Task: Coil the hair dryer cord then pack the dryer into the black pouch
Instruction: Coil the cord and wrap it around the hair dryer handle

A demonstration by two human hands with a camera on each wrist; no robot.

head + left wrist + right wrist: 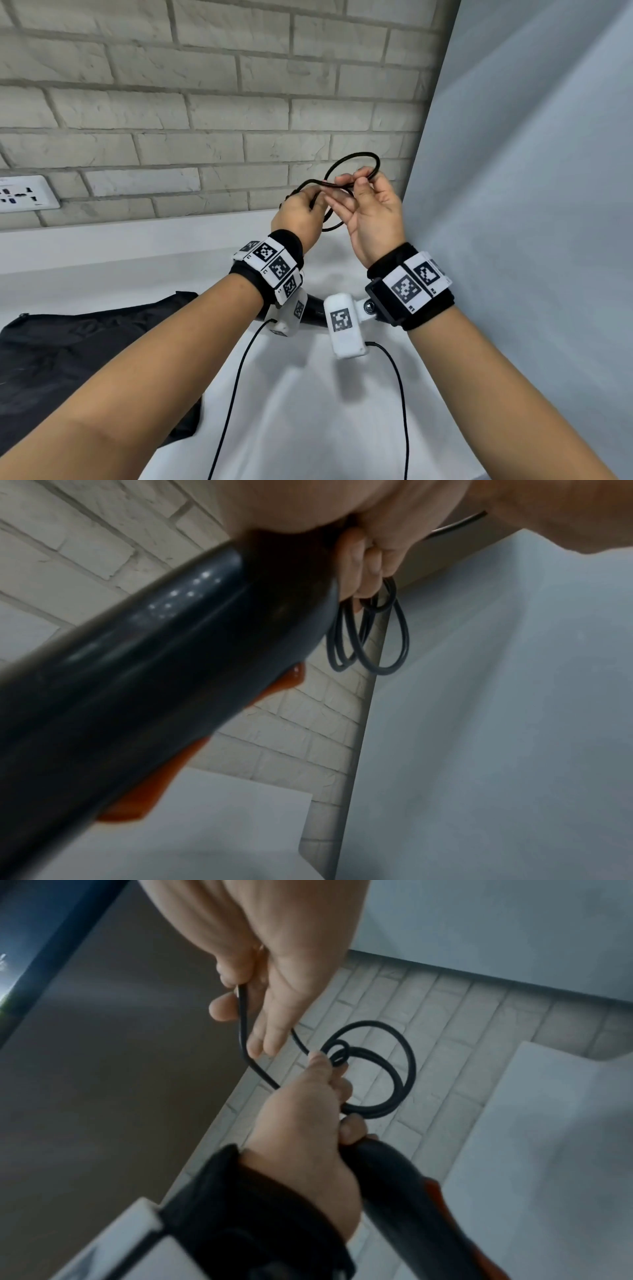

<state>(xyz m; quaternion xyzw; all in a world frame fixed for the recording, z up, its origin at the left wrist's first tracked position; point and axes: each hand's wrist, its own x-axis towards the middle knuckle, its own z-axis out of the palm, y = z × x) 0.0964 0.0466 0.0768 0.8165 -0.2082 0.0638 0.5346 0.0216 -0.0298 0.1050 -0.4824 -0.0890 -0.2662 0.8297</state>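
**Coiling the cord, with the dryer held at the handle**

Both hands are raised above the white counter, in front of the brick wall. The left hand grips the handle of the hair dryer and, with the same curled fingers, holds the gathered loops of the cord; the loops stand out just beyond its fingertips, and the dryer body hangs below the wrist, towards the counter. The right hand, touching or nearly touching the left, pinches a free run of cord between thumb and fingers, leading it towards the bundle. The step in hand appears to be coiling, several turns already formed. How much cord is left cannot be told; the plug is not seen. The next move would call for laying this run as another loop of matching size into the left-hand grip without loosening the turns held there. The black pouch lies flat on the counter, below and left of the hands, well apart from the dryer.
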